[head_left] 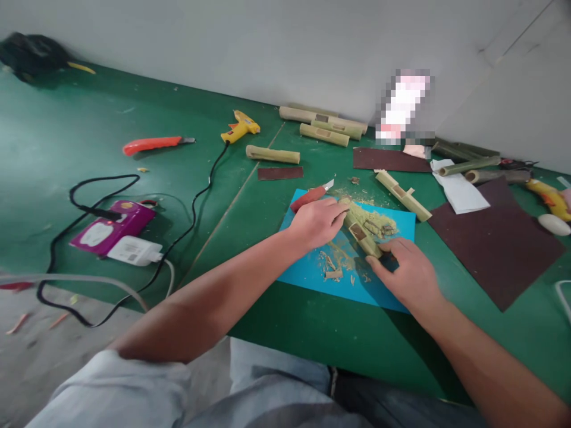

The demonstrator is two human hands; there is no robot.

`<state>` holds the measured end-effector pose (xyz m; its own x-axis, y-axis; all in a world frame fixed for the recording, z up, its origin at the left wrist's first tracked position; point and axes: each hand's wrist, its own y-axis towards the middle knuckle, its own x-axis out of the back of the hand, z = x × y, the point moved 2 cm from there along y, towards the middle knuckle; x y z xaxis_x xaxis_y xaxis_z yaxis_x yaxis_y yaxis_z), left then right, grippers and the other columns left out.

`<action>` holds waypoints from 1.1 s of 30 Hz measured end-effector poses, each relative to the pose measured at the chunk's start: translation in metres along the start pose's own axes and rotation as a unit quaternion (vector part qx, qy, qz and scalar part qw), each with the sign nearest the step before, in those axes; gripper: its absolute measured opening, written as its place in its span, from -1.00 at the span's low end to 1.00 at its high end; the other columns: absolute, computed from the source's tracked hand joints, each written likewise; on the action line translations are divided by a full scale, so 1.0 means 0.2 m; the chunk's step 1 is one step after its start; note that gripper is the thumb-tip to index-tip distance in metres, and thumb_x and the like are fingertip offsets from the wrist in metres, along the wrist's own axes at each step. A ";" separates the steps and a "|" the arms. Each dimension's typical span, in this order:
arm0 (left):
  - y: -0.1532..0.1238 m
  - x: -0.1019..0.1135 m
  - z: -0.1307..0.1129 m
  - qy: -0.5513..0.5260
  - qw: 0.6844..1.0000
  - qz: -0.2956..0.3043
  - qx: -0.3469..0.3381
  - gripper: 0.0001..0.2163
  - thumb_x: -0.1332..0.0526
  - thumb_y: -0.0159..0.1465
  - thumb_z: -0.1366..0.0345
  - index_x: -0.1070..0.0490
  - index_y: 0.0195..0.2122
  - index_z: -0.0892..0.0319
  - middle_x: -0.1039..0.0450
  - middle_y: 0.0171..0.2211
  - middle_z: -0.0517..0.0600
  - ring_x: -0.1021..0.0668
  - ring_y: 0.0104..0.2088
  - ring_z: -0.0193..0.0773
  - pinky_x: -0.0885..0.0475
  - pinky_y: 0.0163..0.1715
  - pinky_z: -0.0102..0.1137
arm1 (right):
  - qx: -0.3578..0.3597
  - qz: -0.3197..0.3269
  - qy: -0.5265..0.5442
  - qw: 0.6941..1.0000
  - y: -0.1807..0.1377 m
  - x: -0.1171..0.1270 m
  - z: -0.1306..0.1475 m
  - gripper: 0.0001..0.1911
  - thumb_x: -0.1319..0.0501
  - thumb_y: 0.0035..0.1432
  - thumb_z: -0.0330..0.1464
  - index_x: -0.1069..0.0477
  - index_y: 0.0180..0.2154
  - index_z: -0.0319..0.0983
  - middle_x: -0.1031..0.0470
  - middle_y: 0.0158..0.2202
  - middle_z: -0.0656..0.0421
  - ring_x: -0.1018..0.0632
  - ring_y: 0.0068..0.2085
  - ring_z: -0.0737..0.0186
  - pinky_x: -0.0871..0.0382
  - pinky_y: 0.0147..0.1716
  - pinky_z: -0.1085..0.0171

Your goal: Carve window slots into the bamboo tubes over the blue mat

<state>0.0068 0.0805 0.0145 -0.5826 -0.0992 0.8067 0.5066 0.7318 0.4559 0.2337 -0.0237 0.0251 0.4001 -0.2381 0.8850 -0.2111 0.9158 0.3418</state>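
Note:
My left hand (317,221) is closed round a red-handled knife (308,197) whose blade tip sticks out past my knuckles. Its fingers also press on the upper end of a short green bamboo piece (362,235) with a rectangular slot cut in it. My right hand (408,270) pinches the lower end of that same bamboo piece and holds it down on a blue cutting mat (312,270). Shavings and sawdust (372,217) lie on the mat around the bamboo.
More bamboo pieces (323,123) lie at the back by the wall, one bamboo stick (402,195) beside the mat. Dark sandpaper sheets (495,241) lie at right. A yellow glue gun (239,126), an orange box cutter (154,144), a purple box (111,229) and black cables sit at left.

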 end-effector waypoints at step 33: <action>-0.04 0.00 0.03 -0.033 0.999 -0.005 0.006 -0.74 -0.15 0.48 0.29 -0.60 0.05 0.18 -0.66 -0.11 0.09 -0.69 -0.10 -0.15 -0.61 -0.08 -0.29 | 0.003 -0.020 -0.007 1.000 -0.06 -0.02 0.04 -0.69 -0.26 0.31 -0.08 -0.47 -0.26 -0.20 -0.55 -0.32 0.09 -0.58 -0.23 0.03 -0.43 -0.25 0.12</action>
<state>-0.0003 0.0789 0.0089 -0.6287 -0.0629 0.7751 0.4921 0.7396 0.4591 0.2282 -0.0358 0.0200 0.3956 -0.2798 0.8747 -0.2003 0.9032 0.3796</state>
